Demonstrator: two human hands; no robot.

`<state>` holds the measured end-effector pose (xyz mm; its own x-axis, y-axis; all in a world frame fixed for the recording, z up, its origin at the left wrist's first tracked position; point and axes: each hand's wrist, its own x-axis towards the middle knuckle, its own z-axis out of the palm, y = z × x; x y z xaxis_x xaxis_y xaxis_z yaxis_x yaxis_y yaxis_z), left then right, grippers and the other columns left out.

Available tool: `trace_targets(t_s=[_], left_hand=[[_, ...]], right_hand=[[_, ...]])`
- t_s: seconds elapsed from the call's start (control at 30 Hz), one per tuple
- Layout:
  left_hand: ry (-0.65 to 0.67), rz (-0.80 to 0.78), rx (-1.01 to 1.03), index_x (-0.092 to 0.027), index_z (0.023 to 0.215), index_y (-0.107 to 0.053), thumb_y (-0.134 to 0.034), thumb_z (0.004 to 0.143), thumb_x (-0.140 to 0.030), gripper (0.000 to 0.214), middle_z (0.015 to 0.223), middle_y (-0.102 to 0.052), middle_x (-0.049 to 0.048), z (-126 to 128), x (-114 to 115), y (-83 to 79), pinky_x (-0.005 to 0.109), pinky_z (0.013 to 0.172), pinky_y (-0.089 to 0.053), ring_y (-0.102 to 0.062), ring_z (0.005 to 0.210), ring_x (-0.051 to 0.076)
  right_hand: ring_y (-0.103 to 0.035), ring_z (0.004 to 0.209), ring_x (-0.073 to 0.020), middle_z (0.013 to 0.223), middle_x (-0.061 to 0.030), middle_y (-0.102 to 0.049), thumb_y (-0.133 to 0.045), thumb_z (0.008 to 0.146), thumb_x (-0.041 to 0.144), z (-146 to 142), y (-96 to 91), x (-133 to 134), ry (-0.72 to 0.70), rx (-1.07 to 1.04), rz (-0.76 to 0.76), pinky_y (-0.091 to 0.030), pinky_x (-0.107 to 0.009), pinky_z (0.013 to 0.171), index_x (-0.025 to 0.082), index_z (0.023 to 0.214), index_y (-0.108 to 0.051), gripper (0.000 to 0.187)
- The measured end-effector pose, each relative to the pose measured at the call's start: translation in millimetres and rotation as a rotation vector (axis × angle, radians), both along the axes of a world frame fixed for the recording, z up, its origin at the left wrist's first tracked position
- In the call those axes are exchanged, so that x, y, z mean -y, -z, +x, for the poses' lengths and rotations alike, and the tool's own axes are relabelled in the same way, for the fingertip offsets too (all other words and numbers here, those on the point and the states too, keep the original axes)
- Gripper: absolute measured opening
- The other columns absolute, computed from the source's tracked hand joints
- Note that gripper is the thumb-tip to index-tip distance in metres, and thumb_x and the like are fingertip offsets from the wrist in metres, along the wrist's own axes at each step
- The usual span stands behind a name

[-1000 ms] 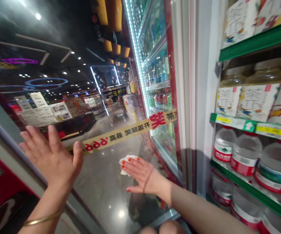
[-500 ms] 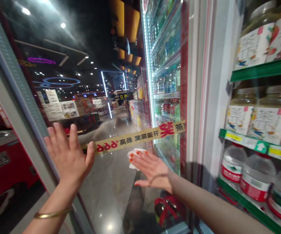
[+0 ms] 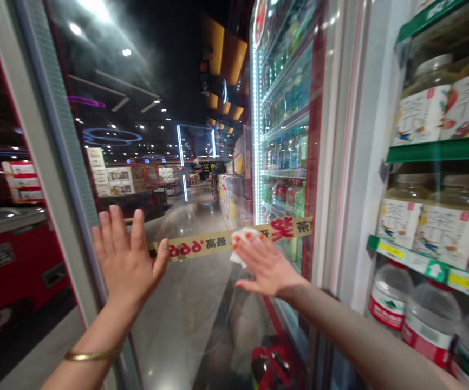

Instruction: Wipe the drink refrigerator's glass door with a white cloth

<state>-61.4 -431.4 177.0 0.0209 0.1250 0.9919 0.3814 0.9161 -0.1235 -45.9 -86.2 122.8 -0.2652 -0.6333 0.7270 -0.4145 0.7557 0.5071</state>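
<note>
My left hand point(image 3: 129, 260) lies flat with spread fingers against the glass door point(image 3: 186, 309), near its frame on the left. A gold bangle point(image 3: 92, 355) circles that wrist. Under the fingers of my right hand point(image 3: 265, 268) is a crumpled white tissue point(image 3: 239, 259), pressed to the same glass and partly covered by the fingers. The tissue overlaps a yellow printed strip point(image 3: 214, 242) that runs across the door, its lettering reversed from this side.
To the right, shelves with green edges point(image 3: 441, 150) carry large jars point(image 3: 411, 216) and water bottles point(image 3: 427, 314). Behind the glass or reflected in it are a lit drinks cooler point(image 3: 285, 146) and a shop aisle. A red vehicle-like display point(image 3: 7, 276) stands at the left.
My right hand has slid the tissue up and slightly right, onto the yellow strip. My left hand stays flat on the glass. The view has shifted a little.
</note>
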Motion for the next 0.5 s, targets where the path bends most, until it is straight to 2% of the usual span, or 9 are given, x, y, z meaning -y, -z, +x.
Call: trace_targets(t_s=[0.07,0.13,0.2,0.27,0.33,0.4,0.43,0.47,0.5], left_hand=[[-0.003,-0.015,0.008,-0.028,0.179,-0.015,-0.066,0.102,-0.045,0.094,0.188,-0.002,0.0078,0,0,0.3,0.068,0.141,-0.010,-0.007,0.175,0.039],[-0.004,-0.022,0.016,-0.026,0.179,-0.014,-0.067,0.101,-0.044,0.096,0.188,-0.001,0.0090,-1,1,0.2,0.065,0.142,-0.008,-0.004,0.175,0.037],[-0.004,-0.013,0.013,-0.026,0.179,-0.015,-0.067,0.101,-0.043,0.096,0.188,-0.002,0.0097,-2,0,0.2,0.064,0.142,-0.007,-0.003,0.175,0.036],[-0.006,-0.001,0.003,-0.027,0.179,-0.015,-0.066,0.102,-0.042,0.094,0.188,-0.002,0.0100,-2,-2,1.1,0.064,0.142,-0.007,-0.004,0.175,0.036],[-0.013,0.005,-0.010,-0.027,0.179,-0.014,-0.064,0.103,-0.042,0.092,0.188,-0.003,0.0104,-2,-4,2.6,0.064,0.141,-0.009,-0.004,0.175,0.035],[-0.029,0.003,-0.015,-0.026,0.179,-0.013,-0.061,0.104,-0.042,0.090,0.188,-0.003,0.0108,-3,-6,3.7,0.061,0.142,-0.011,-0.005,0.175,0.034],[-0.037,0.003,-0.015,-0.026,0.179,-0.013,-0.059,0.105,-0.042,0.089,0.188,-0.004,0.0109,-4,-6,3.8,0.060,0.142,-0.011,-0.005,0.176,0.033],[-0.045,0.004,-0.015,-0.025,0.179,-0.014,-0.058,0.106,-0.043,0.088,0.188,-0.003,0.0108,-5,-7,3.6,0.058,0.142,-0.011,-0.005,0.176,0.032],[-0.051,0.007,-0.015,-0.025,0.179,-0.014,-0.057,0.106,-0.043,0.087,0.188,-0.003,0.0105,-6,-7,3.4,0.056,0.143,-0.010,-0.005,0.176,0.031]], right_hand=[[-0.010,0.174,-0.0383,0.189,-0.0091,-0.001,-0.049,0.109,0.063,-1,-33.6,-23,0.130,-0.057,-0.275,-0.029,-0.069,0.138,0.024,0.179,0.007,0.098],[0.002,0.173,-0.0445,0.186,-0.0158,0.018,-0.045,0.111,0.059,-3,-72.7,-32,0.233,-0.143,-0.507,-0.022,-0.078,0.135,0.019,0.177,0.016,0.099],[0.008,0.172,-0.0452,0.184,-0.0188,0.021,-0.043,0.111,0.062,-4,-93.7,-20,0.253,-0.184,-0.559,-0.018,-0.079,0.135,0.014,0.176,0.019,0.102],[0.005,0.173,-0.0407,0.187,-0.0165,0.008,-0.045,0.108,0.070,-4,-88.6,6,0.154,-0.159,-0.378,-0.022,-0.073,0.137,0.014,0.176,0.017,0.108],[-0.004,0.175,-0.0310,0.187,-0.0089,-0.011,-0.046,0.105,0.076,-3,-71.6,28,-0.036,-0.133,-0.026,-0.030,-0.058,0.140,0.016,0.179,0.007,0.109],[-0.011,0.174,-0.0190,0.183,0.0013,-0.027,-0.046,0.104,0.076,-1,-69.8,35,-0.172,-0.142,0.265,-0.036,-0.041,0.139,0.022,0.180,-0.003,0.103],[-0.013,0.173,-0.0160,0.182,0.0039,-0.030,-0.047,0.105,0.075,-2,-81.4,34,-0.195,-0.156,0.325,-0.037,-0.037,0.139,0.025,0.181,-0.005,0.100],[-0.013,0.174,-0.0169,0.182,0.0031,-0.028,-0.048,0.105,0.072,-3,-102.0,30,-0.193,-0.171,0.325,-0.035,-0.039,0.140,0.025,0.180,-0.004,0.099],[-0.011,0.174,-0.0209,0.184,0.0002,-0.022,-0.047,0.107,0.070,-5,-129.6,28,-0.168,-0.181,0.269,-0.030,-0.047,0.142,0.025,0.180,-0.001,0.098]])
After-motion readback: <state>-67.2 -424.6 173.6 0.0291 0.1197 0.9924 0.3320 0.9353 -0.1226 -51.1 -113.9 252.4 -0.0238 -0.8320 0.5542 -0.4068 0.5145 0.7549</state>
